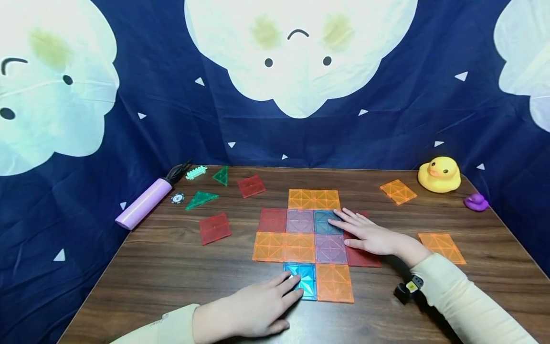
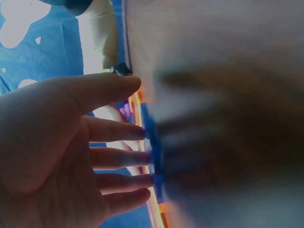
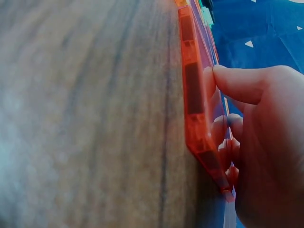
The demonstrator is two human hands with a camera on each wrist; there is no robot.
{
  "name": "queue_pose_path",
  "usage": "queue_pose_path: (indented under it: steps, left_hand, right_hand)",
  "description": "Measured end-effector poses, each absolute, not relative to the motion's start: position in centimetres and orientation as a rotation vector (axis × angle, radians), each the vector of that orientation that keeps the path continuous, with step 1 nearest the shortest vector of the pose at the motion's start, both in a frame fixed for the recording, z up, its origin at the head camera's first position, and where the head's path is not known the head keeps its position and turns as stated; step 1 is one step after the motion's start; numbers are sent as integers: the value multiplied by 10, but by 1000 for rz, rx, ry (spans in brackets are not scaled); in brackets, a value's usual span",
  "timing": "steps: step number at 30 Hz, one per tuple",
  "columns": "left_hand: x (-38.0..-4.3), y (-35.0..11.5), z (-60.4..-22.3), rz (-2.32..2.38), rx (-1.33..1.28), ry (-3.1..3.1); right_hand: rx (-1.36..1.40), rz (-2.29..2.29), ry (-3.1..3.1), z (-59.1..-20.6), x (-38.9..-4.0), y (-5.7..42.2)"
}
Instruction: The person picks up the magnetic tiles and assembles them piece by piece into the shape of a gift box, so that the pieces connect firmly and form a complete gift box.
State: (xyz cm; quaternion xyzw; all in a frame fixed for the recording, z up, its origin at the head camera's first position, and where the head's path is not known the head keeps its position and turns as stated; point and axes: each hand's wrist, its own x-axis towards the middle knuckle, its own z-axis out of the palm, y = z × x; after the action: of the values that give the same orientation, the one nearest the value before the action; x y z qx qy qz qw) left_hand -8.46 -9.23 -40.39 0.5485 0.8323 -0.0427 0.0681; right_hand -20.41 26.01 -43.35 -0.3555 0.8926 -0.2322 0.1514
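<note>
Flat see-through magnetic tiles lie edge to edge on the table in a patchwork of orange, red, purple and blue. My left hand (image 1: 258, 306) touches a bright blue square tile (image 1: 307, 284) with its fingertips, at the near edge beside an orange tile (image 1: 335, 283). In the left wrist view, my left hand's fingers (image 2: 118, 156) reach straight to that blue tile's edge (image 2: 156, 161). Spread over the right side, my right hand (image 1: 374, 239) rests its fingertips on a darker blue tile (image 1: 321, 223) and near a purple tile (image 1: 330, 249). Beneath its palm lies a red tile (image 1: 363, 257).
Loose orange tiles (image 1: 398, 192) lie right, near a yellow rubber duck (image 1: 439, 176) and a small purple duck (image 1: 476, 202). Loose red tiles (image 1: 215, 229), green triangles (image 1: 202, 199), a chip (image 1: 177, 198), a mint-green piece (image 1: 196, 173) and a lilac cylinder (image 1: 145, 203) are left.
</note>
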Motion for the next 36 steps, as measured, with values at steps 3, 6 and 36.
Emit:
queue_pose_path:
  steps: [3, 6, 36]
  left_hand:
    - [-90, -87, -400, -153, 1701, 2529]
    - [-96, -79, -397, -173, 1719, 2560]
    - [-108, -23, -411, -358, 1565, 2675]
  right_hand:
    - [-1006, -645, 2566, -433, -205, 259]
    - [-1001, -647, 2570, -433, -205, 258]
    - [81, -1979, 2030, -411, -158, 271]
